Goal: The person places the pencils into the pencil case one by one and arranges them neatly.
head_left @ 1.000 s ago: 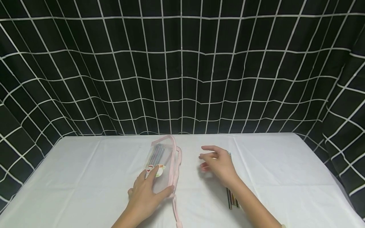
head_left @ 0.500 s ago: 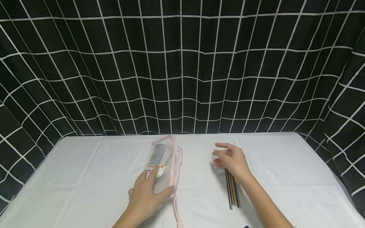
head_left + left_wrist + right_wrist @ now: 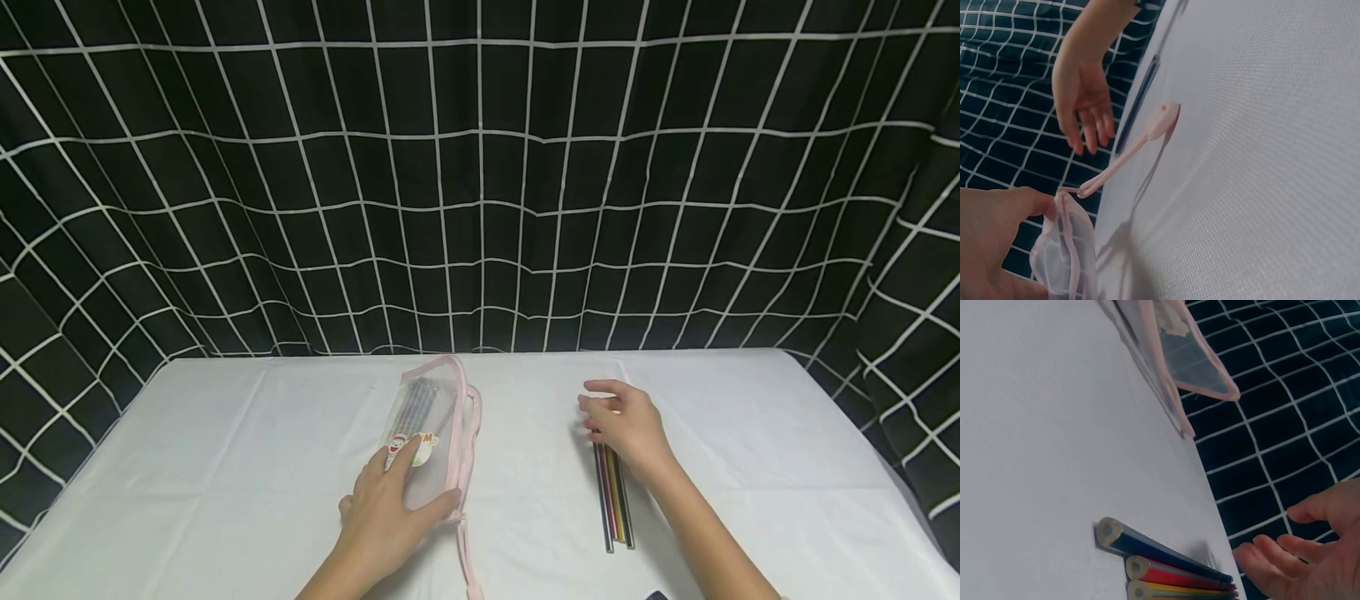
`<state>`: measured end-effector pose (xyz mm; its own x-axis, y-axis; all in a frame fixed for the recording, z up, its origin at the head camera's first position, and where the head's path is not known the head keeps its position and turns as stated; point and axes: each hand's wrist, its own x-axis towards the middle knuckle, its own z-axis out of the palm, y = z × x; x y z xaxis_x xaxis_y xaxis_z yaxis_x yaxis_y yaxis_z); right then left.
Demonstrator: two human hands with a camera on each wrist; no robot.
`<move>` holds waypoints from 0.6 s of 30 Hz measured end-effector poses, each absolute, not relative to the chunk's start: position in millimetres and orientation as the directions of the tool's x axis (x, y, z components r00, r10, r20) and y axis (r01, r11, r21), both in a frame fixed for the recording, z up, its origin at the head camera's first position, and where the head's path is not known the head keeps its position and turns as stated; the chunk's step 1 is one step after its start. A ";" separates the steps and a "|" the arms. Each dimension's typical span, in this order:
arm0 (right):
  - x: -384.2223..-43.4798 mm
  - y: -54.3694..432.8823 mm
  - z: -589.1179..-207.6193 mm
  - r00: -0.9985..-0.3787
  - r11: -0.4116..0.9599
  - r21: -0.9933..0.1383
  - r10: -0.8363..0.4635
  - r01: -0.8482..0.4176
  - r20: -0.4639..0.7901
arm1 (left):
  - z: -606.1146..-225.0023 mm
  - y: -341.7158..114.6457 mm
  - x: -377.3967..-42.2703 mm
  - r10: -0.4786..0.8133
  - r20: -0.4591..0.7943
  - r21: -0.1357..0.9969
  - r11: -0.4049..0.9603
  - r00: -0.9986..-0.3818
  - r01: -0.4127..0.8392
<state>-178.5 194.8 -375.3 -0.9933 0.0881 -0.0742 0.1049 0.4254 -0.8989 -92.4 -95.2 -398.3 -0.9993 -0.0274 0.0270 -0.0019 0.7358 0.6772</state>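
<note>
My left hand (image 3: 386, 508) holds a see-through mesh pencil case (image 3: 442, 446) with pink trim, its thumb at the zip end and fingers over the printed front. Several pencils (image 3: 411, 408) show inside the case, and the zip side stands open. A pink wrist strap (image 3: 1119, 159) hangs from the near end. To the right, my right hand (image 3: 626, 421) hovers over the far ends of several loose pencils (image 3: 613, 500), its fingers loosely bent and holding nothing. Blue, red and yellow pencils (image 3: 1166, 550) lie side by side below that hand in the right wrist view.
A white cloth (image 3: 247, 467) covers the table. Behind it hangs a black curtain (image 3: 495, 183) with a white grid. A small dark object (image 3: 657, 595) pokes in at the bottom edge, near the right forearm.
My right hand has moved right, from beside the loose pencils to over their far ends, so more of their near length shows. The left hand and pencil case have stayed put.
</note>
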 end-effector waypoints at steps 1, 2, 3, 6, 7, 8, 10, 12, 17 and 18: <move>-178.5 195.6 -375.2 -0.993 0.434 -0.894 0.090 0.107 -0.075 | -398.3 -95.1 -92.5 -0.027 0.027 0.677 0.736 -0.999 -0.001; -178.6 196.5 -375.1 -0.993 0.444 -0.889 0.093 0.110 -0.076 | -398.4 -95.0 -92.6 -0.026 0.028 0.676 0.737 -0.999 0.000; -178.8 197.3 -375.2 -0.992 0.453 -0.884 0.095 0.113 -0.078 | -398.4 -95.0 -92.7 -0.026 0.029 0.675 0.738 -0.999 0.000; -179.0 199.4 -375.2 -0.991 0.475 -0.871 0.103 0.124 -0.085 | -398.4 -94.8 -92.6 -0.025 0.032 0.673 0.739 -0.999 0.003; -179.3 200.0 -375.4 -0.991 0.481 -0.868 0.105 0.128 -0.088 | -398.4 -94.8 -92.5 -0.025 0.032 0.673 0.740 -0.999 0.003; -179.5 200.6 -375.7 -0.990 0.485 -0.865 0.105 0.132 -0.093 | -398.3 -94.8 -92.4 -0.025 0.031 0.673 0.740 -0.999 0.002; -179.6 201.3 -375.9 -0.990 0.491 -0.860 0.101 0.139 -0.102 | -398.2 -94.8 -92.3 -0.026 0.028 0.674 0.739 -0.999 0.000; -179.3 201.6 -376.0 -0.990 0.494 -0.858 0.093 0.140 -0.108 | -398.0 -94.8 -92.3 -0.026 0.026 0.675 0.738 -0.999 -0.001; -178.8 201.2 -376.5 -0.990 0.493 -0.859 0.081 0.142 -0.117 | -398.0 -94.6 -92.4 -0.025 0.028 0.674 0.739 -0.999 0.000; -178.8 201.0 -376.7 -0.990 0.491 -0.860 0.079 0.143 -0.120 | -398.0 -94.5 -92.3 -0.025 0.029 0.673 0.740 -0.999 0.001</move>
